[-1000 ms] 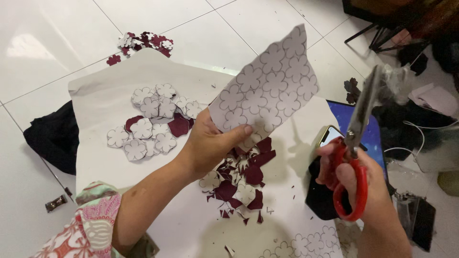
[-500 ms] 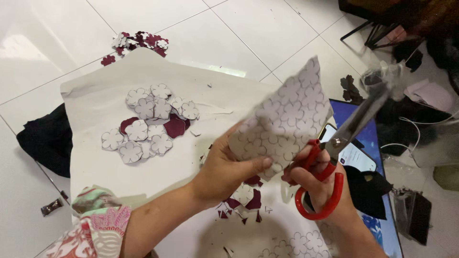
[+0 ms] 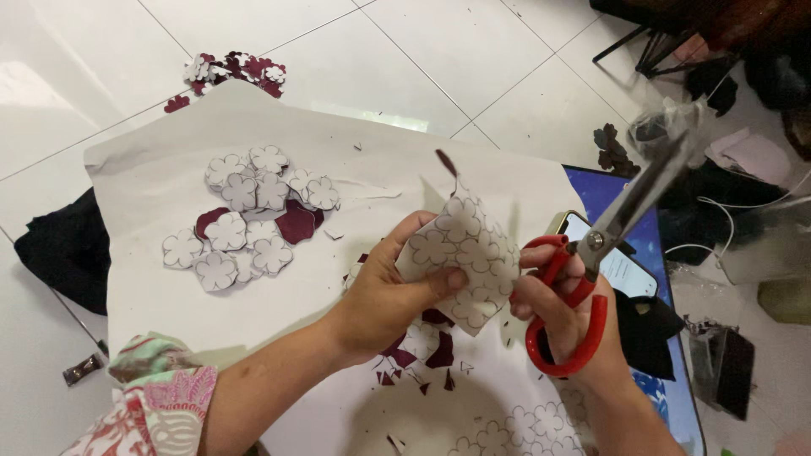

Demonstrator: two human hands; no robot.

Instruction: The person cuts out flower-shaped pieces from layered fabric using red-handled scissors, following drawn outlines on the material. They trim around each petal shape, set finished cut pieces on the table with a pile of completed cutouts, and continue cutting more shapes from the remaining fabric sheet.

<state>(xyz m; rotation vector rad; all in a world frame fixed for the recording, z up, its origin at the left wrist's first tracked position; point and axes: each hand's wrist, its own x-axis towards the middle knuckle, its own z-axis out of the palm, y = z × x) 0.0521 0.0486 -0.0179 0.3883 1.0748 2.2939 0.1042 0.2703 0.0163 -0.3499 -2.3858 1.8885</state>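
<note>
The patterned sheet (image 3: 463, 257), white with outlined flower shapes, sat between both hands above the middle of the large pale paper (image 3: 152, 194) spread on the tiled floor (image 3: 439, 51). Half a second earlier it had stood taller and wider against the far right; now it showed smaller and lower, drawn in closer to the person. The left hand (image 3: 384, 295) had its grip clamped on the sheet, thumb across the near face and fingers behind, where before it had held the lower left edge. The right hand (image 3: 562, 317) had its grip closed through the red handles of the scissors (image 3: 604, 236), whose blades pointed up to the far right, blurred, so I cannot tell if they were apart; earlier the blades had lain closer against the sheet. A dark red scrap (image 3: 445, 162) hung in the air just beyond the sheet's top edge, not seen before. Dark red offcuts (image 3: 422, 350) lay on the paper under the hands. To the left, a heap of cut flower shapes (image 3: 245, 219), white and dark red, rested unchanged on the paper, and a second small heap (image 3: 236, 72) lay on the floor at the far left. A phone (image 3: 621, 266) lay to the right under the scissors.
</note>
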